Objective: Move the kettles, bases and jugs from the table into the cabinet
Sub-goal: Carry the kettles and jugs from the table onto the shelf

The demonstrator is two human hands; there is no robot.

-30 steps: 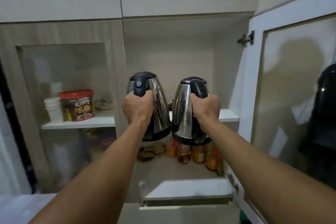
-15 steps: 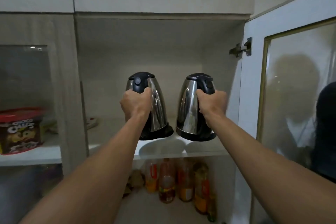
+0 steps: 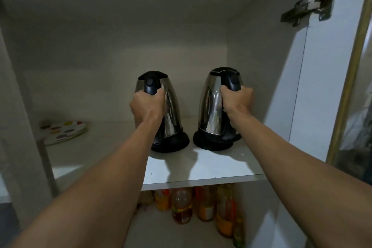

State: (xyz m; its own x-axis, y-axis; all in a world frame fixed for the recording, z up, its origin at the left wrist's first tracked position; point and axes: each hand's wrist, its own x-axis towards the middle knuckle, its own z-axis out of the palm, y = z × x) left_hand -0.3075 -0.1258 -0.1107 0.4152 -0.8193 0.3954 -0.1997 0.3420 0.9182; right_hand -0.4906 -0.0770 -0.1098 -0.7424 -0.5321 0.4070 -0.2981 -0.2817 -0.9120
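Two steel kettles stand side by side on the upper shelf (image 3: 201,167) of the open cabinet (image 3: 100,46), near its front edge and close together without touching. The left kettle (image 3: 170,110) sits on a round black base (image 3: 178,145), and the right kettle (image 3: 210,106) sits on another black base (image 3: 213,146); both bases appear to rest flat on the shelf. Each kettle has a black lid and a black handle facing the person.

The left hand (image 3: 147,104) is curled tight round the left kettle's handle, just below the button on top. The right hand (image 3: 237,98) is wrapped round the right kettle's handle in the same way, knuckles outward.

A plate (image 3: 64,131) with coloured spots lies further left on the same shelf, well apart from the kettles. Below the shelf stands a row of bottles (image 3: 181,205) with amber and orange contents; their red and yellow labels are too blurred to read. The white cabinet door (image 3: 322,86) stands open on the right, on a metal hinge (image 3: 308,4).
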